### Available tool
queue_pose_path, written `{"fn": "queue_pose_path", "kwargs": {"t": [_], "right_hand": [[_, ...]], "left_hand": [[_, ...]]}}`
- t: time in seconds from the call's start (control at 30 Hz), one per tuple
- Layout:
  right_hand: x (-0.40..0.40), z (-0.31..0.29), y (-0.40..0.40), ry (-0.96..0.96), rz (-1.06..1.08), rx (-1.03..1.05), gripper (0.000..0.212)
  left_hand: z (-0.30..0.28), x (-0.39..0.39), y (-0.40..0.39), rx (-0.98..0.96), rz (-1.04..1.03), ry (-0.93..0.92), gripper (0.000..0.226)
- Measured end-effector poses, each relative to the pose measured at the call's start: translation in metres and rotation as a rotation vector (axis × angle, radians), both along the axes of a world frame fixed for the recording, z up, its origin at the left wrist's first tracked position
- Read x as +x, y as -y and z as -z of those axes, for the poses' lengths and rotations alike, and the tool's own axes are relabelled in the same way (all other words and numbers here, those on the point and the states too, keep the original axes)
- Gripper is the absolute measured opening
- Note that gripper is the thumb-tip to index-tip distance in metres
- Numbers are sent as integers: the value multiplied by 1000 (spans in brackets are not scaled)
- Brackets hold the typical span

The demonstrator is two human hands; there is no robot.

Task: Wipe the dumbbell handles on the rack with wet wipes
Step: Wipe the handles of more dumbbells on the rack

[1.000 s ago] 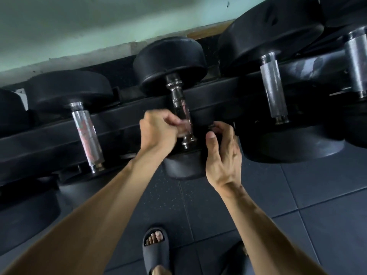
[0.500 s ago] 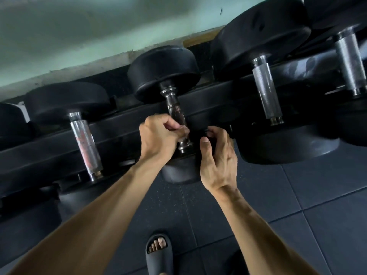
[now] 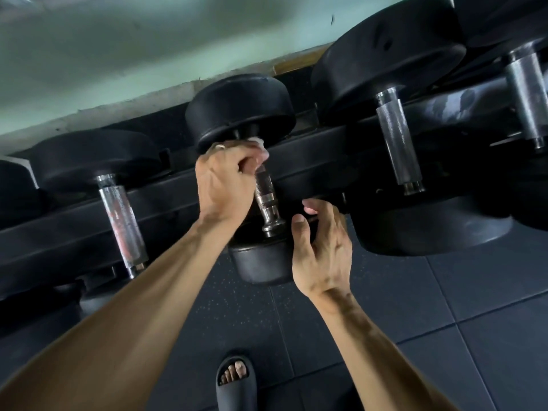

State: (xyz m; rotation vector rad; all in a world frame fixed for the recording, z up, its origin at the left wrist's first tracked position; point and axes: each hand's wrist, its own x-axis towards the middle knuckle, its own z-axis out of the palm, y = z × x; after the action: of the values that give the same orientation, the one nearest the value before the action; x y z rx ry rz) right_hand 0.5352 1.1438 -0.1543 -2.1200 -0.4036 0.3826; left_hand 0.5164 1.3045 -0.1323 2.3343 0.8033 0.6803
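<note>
A black dumbbell with a knurled chrome handle (image 3: 265, 191) lies across the black rack (image 3: 89, 221) in the middle of the view. My left hand (image 3: 228, 179) grips the upper end of that handle, just under the far weight head (image 3: 240, 108), with a white wet wipe (image 3: 259, 143) showing between its fingers. My right hand (image 3: 321, 244) holds the near weight head (image 3: 261, 262) at its right side, fingers curled around its edge and thumb up.
More dumbbells lie on the rack: one with a worn handle (image 3: 123, 223) to the left, two with grey handles (image 3: 397, 140) (image 3: 526, 93) to the right. Dark rubber floor tiles (image 3: 444, 321) lie below. My foot in a dark slide sandal (image 3: 234, 378) stands near the bottom.
My left hand has slid up the handle from its lower end to its upper end with the wipe. My right hand stays at the near weight head.
</note>
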Motion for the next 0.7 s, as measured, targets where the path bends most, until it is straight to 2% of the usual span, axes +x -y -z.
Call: {"fn": "queue_pose_path", "kwargs": {"t": [0.07,0.2,0.33,0.4,0.5,0.6,0.7], "right_hand": [[0,1,0,9,-3,-3,58],[1,0,-1,27,-11,-16,58],[0,1,0,5,0,-29,59],[0,1,-1,17,4,-38,58],[0,0,-1,20,17,-39,57],[-3,-6,-1,-29,51,-47,67],[-13,-8,6,-138,125,-72,91]], "left_hand": [[3,1,7,13,4,-12,9],[8,-14,13,22,203,-127,10],[7,1,-10,154,152,-101,6],[8,-1,-4,148,155,-115,7],[10,-11,8,34,326,-135,10],[7,-8,0,-6,425,-139,8],[-2,-1,-13,70,351,-124,8]]}}
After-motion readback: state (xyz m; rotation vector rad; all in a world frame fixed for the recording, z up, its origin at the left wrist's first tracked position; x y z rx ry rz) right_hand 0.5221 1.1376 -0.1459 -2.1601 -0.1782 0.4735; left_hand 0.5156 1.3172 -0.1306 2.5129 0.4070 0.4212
